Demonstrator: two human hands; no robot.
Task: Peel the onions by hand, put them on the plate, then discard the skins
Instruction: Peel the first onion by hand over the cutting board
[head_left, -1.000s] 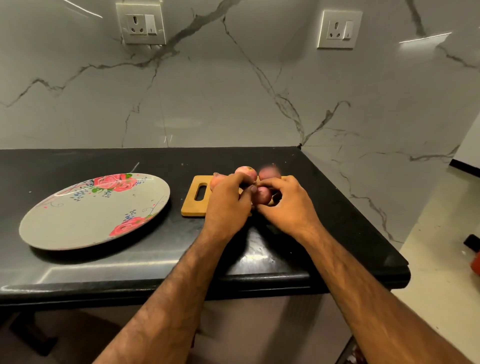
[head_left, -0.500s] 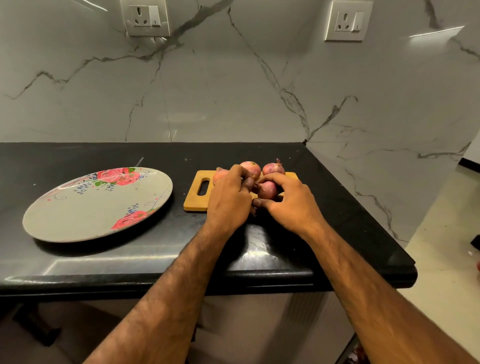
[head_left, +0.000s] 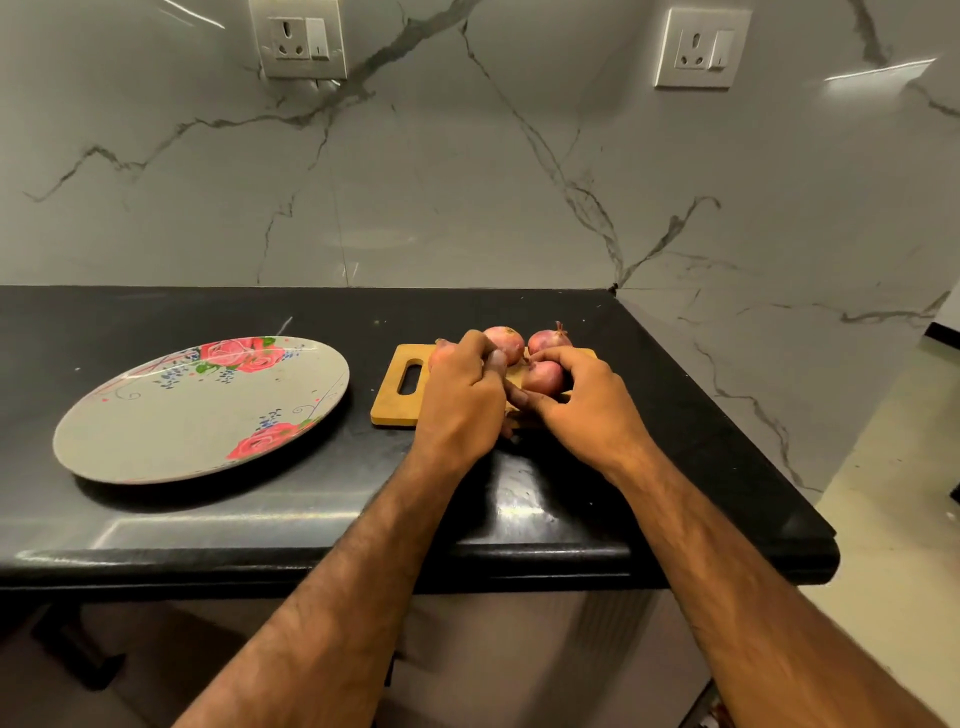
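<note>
Four onions in shot, all on the wooden cutting board (head_left: 393, 402), none on the plate (head_left: 156, 441) so far. Change over the last second: both grips were bunched on the near onion (head_left: 544, 375) with the left thumb across its top. That thumb has now come off and the top is in plain view. Right grip (head_left: 592, 410) cups the near onion, fingers curled over its far side, thumb at the front. Left grip (head_left: 460, 400) is curled tight just beside it; can't tell whether it pinches a flap of skin or nothing. My read: no loose peel visible, so peeling of onion one has barely started, if at all. The other three sit behind: middle onion (head_left: 506, 340), one with a dry tuft on top (head_left: 548, 341), one mostly hidden behind the left grip (head_left: 438, 357). Skins look papery, pink-red, dull sheen; the bulbs are small and round, so they will likely roll. Board is flat matte wood with a slot handle. Plate is shallow, glossy, rose print, sitting left of the board on the polished black counter (head_left: 208, 519).
</note>
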